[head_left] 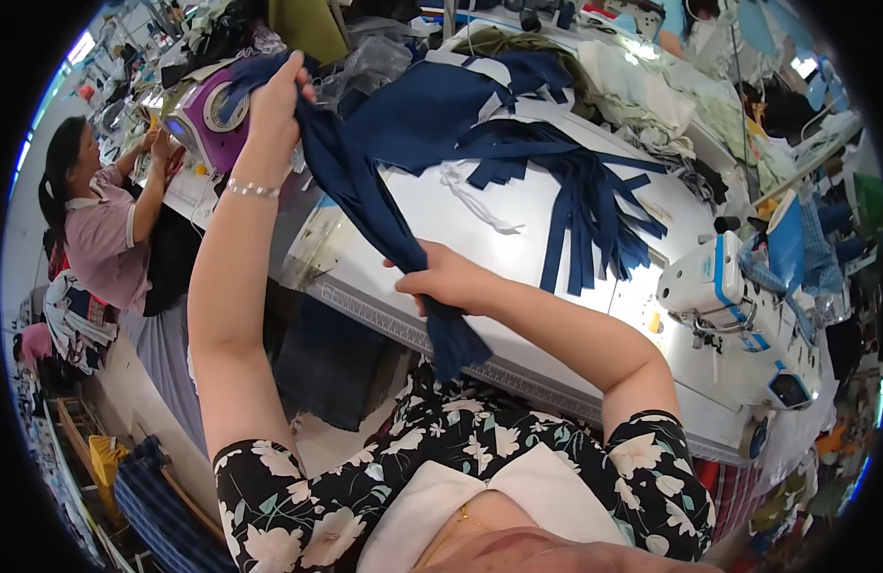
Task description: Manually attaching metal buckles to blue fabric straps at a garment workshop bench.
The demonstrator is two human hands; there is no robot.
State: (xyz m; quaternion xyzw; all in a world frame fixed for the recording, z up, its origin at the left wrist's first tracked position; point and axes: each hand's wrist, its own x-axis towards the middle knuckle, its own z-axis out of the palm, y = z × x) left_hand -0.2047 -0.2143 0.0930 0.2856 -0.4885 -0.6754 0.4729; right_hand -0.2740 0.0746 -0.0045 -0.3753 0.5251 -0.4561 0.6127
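Note:
A long bunched length of navy fabric [360, 196] stretches between my two hands over the front left part of the white sewing table [441, 215]. My left hand [277, 100] is raised at the far left, closed around its upper end. Lower and nearer to me, my right hand [441, 279] grips the same fabric, and its loose end hangs past the table's front edge. Behind it lie a flat navy fabric piece [422, 110] and a fanned pile of navy strips [585, 196]. White cords [475, 201] rest between them.
A white and blue sewing machine [737, 306] stands at the right end of the table. Printed ruler markings [384, 320] run along the front edge. At the left, a co-worker [107, 220] sits by a purple machine [212, 119]. Pale fabric [632, 86] is heaped at the back.

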